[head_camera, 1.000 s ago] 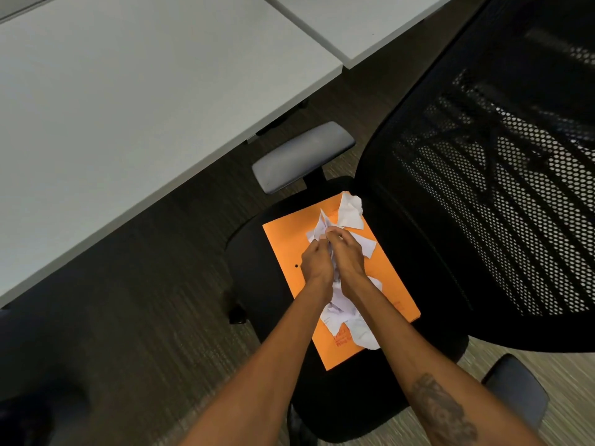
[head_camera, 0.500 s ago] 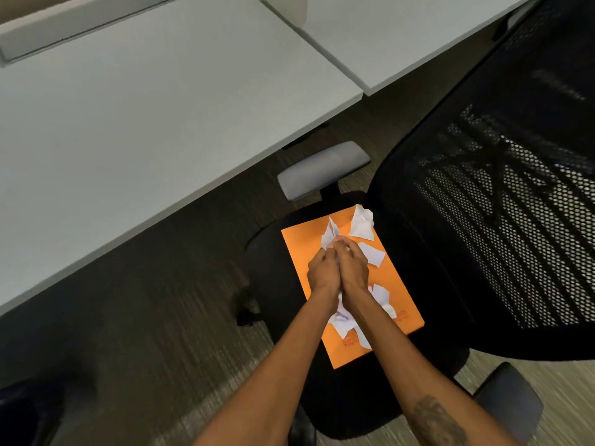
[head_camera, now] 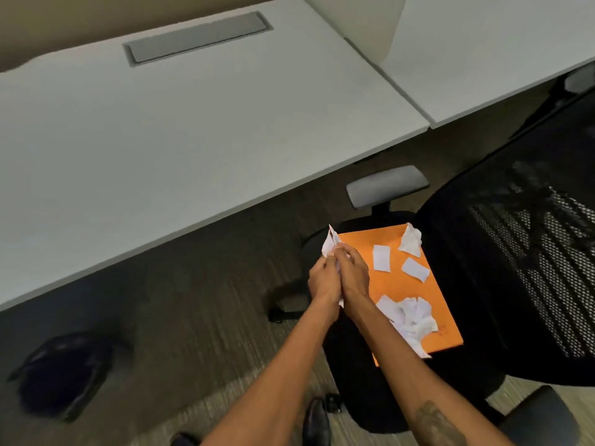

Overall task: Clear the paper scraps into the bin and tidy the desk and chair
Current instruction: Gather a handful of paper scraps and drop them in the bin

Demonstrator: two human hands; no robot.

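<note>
**A:** What is in view, and where are the hands?

**B:** A head-worn camera looks down; a black mesh chair fills the right side, a pale bench runs across the top and left; both bare arms reach up from the bottom edge. The left hand and right hand press together just past the seat's left edge — at about nine o'clock of an orange folder lying on the seat.

**A:** And the fingers?

**B:** Curled together, both sets clamped on one gathered wad of paper; a white corner pokes out above the knuckles.

**A:** Where is the rest of the paper?

**B:** On the folder; three loose scraps lie near its twelve to two o'clock end, well apart from a crumpled heap at about five o'clock, beside the right forearm.

**A:** So which step is this?

**B:** Gathering, I judge — one handful collected, most still on the chair; no bin is clearly in view, though a dark blurred shape sits on the floor at eight o'clock and I cannot tell what it is.

**A:** What does the next move call for?

**B:** Probably keeping the wad squeezed so nothing drops; then either scooping up the remaining pieces or carrying this handful off to wherever the bin stands.
</note>
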